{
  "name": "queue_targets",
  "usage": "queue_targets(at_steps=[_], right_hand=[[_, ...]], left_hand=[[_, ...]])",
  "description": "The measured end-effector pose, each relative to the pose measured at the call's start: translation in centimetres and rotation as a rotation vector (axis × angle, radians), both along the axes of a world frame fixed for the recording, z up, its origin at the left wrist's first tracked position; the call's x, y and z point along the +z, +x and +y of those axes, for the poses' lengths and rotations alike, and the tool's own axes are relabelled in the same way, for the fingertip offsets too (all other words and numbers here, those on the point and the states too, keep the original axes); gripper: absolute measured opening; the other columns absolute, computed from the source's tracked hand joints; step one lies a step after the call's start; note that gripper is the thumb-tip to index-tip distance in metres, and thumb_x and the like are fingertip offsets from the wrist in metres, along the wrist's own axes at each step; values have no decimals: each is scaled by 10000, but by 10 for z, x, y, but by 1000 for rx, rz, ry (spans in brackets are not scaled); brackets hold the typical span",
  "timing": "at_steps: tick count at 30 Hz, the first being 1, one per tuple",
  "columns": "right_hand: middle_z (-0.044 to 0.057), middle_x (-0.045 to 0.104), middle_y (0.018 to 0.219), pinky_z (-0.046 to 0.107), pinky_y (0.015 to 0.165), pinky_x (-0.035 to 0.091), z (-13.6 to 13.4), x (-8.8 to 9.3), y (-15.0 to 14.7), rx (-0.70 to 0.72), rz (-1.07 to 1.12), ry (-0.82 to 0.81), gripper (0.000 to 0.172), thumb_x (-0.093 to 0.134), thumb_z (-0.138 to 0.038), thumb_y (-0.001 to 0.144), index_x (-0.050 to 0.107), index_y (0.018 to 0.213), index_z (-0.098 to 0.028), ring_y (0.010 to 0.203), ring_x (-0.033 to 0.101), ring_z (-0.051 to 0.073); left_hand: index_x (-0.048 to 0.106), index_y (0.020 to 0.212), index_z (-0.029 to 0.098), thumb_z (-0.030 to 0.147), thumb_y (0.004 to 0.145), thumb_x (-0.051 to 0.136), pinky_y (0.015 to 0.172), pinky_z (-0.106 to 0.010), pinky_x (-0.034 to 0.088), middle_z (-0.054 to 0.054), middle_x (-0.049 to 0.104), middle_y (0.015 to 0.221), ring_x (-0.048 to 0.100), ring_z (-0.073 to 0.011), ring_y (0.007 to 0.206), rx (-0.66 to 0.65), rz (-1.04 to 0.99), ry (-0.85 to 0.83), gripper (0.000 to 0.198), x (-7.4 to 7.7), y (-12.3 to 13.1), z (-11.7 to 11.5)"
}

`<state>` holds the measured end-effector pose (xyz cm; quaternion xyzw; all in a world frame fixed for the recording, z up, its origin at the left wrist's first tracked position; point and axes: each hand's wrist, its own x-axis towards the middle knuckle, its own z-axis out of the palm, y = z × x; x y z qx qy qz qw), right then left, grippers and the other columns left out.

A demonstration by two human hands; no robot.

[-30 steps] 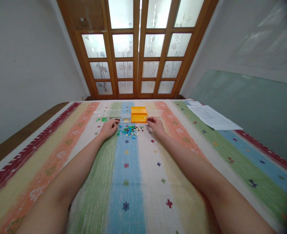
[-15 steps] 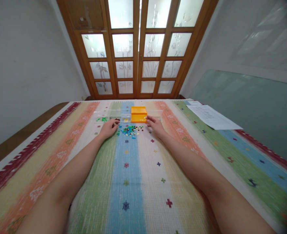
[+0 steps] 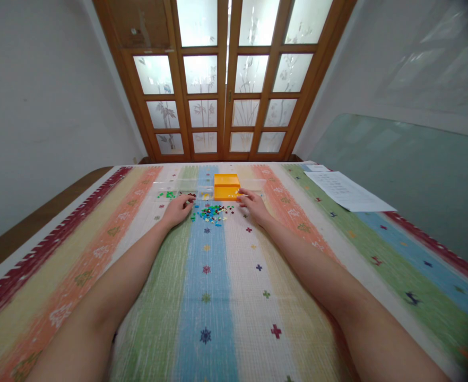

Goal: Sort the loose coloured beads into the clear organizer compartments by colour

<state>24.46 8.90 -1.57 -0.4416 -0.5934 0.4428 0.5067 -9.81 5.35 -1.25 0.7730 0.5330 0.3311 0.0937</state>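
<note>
My left hand [image 3: 178,209] rests at the front edge of a long clear divided box [image 3: 158,184], beside dark brown pieces [image 3: 190,194]. Its fingers are loosely bent, thumb a little apart, with nothing visible in them. At the right end of an orange box [image 3: 226,180] is my right hand [image 3: 253,205], index finger at the rim and thumb lower, fingers apart. Small white pieces [image 3: 236,193] lie in the orange box near those fingertips. Between my hands spreads a heap of tiny blue, green, brown and pale pieces [image 3: 213,213] on the cloth.
Green pieces [image 3: 166,195] and yellow pieces [image 3: 206,196] sit in compartments of the clear box. A striped cloth [image 3: 206,286] covers the table. Printed sheets [image 3: 347,190] lie at the right, and a greenish glass panel [image 3: 409,175] stands beyond them.
My right hand's lower fingers have shifted very slightly left toward the orange box. My left hand and the heap look the same.
</note>
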Motion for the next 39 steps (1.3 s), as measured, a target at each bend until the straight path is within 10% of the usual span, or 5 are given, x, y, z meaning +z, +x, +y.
queue_targets(at_steps=[14, 39], right_hand=[[78, 699, 1020, 349, 894, 489, -26, 7, -11, 192, -743, 601, 160, 620, -177, 969, 764, 1025, -215, 985, 629, 221], [81, 682, 1017, 348, 887, 464, -26, 4, -11, 167, -804, 629, 89, 639, -186, 944, 722, 925, -211, 998, 602, 229]], left_hand=[[707, 1223, 202, 295, 948, 565, 748, -325, 496, -62, 738, 1096, 622, -186, 780, -23, 6, 16, 323, -4, -3, 3], [716, 1214, 196, 287, 940, 569, 773, -342, 510, -68, 745, 1093, 628, -191, 781, -10, 12, 5, 325, 0, 0, -1]])
